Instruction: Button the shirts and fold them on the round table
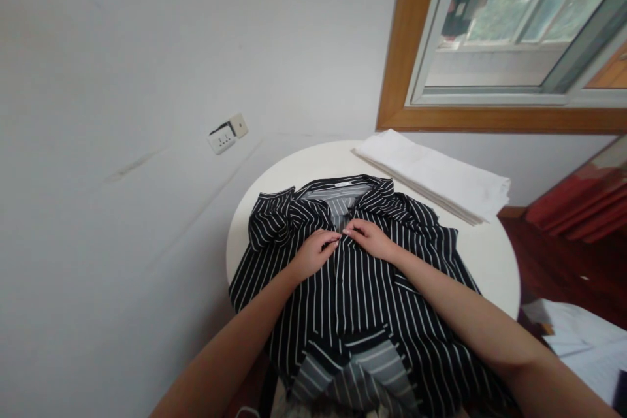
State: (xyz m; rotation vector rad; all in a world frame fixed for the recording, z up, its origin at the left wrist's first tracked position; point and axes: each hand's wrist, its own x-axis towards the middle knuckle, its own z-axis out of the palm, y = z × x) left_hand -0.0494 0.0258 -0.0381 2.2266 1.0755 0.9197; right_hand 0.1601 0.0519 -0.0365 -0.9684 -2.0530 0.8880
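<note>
2 bare hands, the left hand (316, 253) and the right hand (371, 238), met in the head view at the front placket (336, 281) of a black-and-white striped shirt (365, 287). Each was nearly closed, thumb and fingertips pinching the placket edge just below the neck opening; whether a button sat between them, I could not tell.

The shirt lay front up on a round white table (497, 264), its collar (379, 189) at 12 o'clock from the hands, a bunched sleeve (268, 219) at 9, and its hem turned back at 6, showing a grey underside. At 2 o'clock a flat white stack (431, 173) rested on the table. Beyond, a wall socket (222, 140) showed at 10 o'clock, a wood-framed window (490, 119) between 1 and 2, red fabric (582, 202) near 3, and white papers (582, 339) toward 4.
</note>
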